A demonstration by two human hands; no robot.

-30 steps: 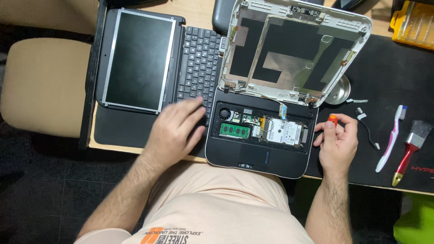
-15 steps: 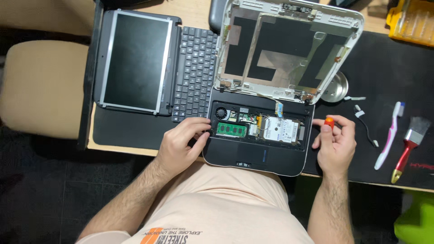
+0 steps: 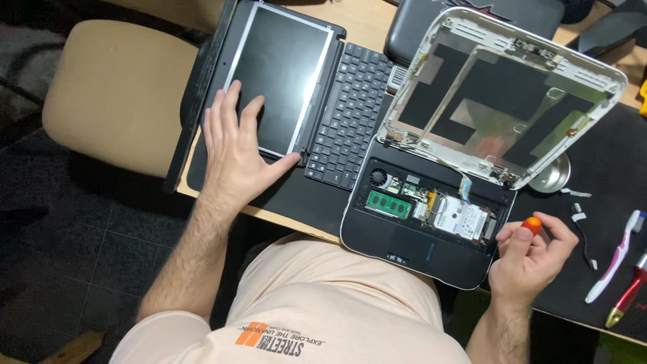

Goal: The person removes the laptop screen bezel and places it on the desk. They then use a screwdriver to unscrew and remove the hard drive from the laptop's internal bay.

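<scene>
**Steady the loose screen panel while the screwdriver waits at the open netbook**

Nearest you, your right hand [image 3: 529, 259] is curled shut around a small screwdriver with an orange cap [image 3: 533, 223], pinched between thumb and fingertips; the tip is hidden, so you cannot tell whether it sits on a screw. It hovers at the right near corner of the opened netbook base [image 3: 418, 236], whose green memory stick [image 3: 389, 204] and silver hard drive [image 3: 458, 219] lie exposed. Keep the driver upright and press lightly before turning, because small screws strip easily.

To the right on the black mat [image 3: 606, 168] lie a toothbrush [image 3: 613, 259] and a red-handled tool [image 3: 627, 296], well apart from your hand.

Further out, your left hand [image 3: 236, 158] lies flat and open, fingers spread, on the detached screen panel [image 3: 280, 74], gripping nothing. The panel rests at the left of the bench [image 3: 364, 20], just beside the loose black keyboard [image 3: 350, 118]. Press with the palm rather than the fingertips, since the glass surface looks fragile, and keep it from sliding towards the bench edge.

Beyond the base, the empty white lid shell [image 3: 505, 94] stands tilted back on its hinges, with a small metal dish [image 3: 551, 176] near its right corner, a likely spot for loose screws.
</scene>
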